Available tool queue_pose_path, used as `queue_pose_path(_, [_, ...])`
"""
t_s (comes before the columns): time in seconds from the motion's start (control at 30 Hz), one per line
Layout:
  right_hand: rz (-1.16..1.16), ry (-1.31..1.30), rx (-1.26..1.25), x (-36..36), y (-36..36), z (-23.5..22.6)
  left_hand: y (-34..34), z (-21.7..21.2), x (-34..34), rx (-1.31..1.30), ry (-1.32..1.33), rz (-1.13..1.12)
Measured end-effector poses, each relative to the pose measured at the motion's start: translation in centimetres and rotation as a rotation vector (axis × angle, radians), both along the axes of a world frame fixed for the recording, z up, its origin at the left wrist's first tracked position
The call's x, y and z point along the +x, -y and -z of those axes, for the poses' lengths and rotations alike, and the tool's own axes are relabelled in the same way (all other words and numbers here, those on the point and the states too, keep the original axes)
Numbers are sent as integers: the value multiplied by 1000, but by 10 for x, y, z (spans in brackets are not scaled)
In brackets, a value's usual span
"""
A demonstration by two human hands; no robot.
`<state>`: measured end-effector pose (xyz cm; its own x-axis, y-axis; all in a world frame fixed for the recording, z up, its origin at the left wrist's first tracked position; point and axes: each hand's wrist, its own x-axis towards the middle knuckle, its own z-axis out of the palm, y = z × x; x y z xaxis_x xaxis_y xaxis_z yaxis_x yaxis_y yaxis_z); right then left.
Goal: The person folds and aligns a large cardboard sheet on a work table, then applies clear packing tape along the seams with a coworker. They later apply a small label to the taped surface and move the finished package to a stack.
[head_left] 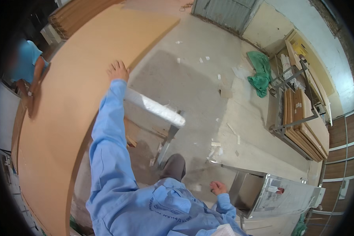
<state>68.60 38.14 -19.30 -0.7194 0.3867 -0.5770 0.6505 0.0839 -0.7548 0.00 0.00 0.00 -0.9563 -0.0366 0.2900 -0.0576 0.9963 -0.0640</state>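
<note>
A large tan board curves through the left side of the view. My left hand lies on its top near the right edge, fingers spread. Beside that board a support bar wrapped in white plastic film sticks out, above a metal leg. My right hand hangs low by my side with its fingers curled, and nothing shows in it. Nearest to that hand is a metal frame table with a small red object on it.
Across the board stands another person in a light blue top, an arm at its far edge. On the right, a metal rack holds several upright boards, near a green cloth. White scraps litter the concrete floor.
</note>
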Motion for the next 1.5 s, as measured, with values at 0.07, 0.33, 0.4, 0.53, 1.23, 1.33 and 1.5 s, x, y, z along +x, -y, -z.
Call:
queue_pose_path(0.07, [55,58,-34,-11,-13,-10,-33,8,-30,22,-42,33])
queue_pose_path(0.33, [-165,-10,153,-226,-124,-36,-203,6,-216,60,-116,36])
queue_pose_path(0.4, [-162,5,148,-297,-161,-54,-245,7,-269,69,-136,23])
queue_pose_path(0.53, [-288,-52,203,-421,-220,-90,-306,11,-330,-45,-160,-29])
queue_pose_path(1.23, [-1107,-1234,739,-1060,-161,-218,-328,-19,-352,-47,-58,-7])
queue_pose_path(1.33, [-1242,-1537,654,-1132,-122,-232,-330,-21,-354,-35,-52,-17])
queue_pose_path(1.5, [-1322,-1814,419,-1190,-106,-212,-342,-30,-360,-9,33,-75])
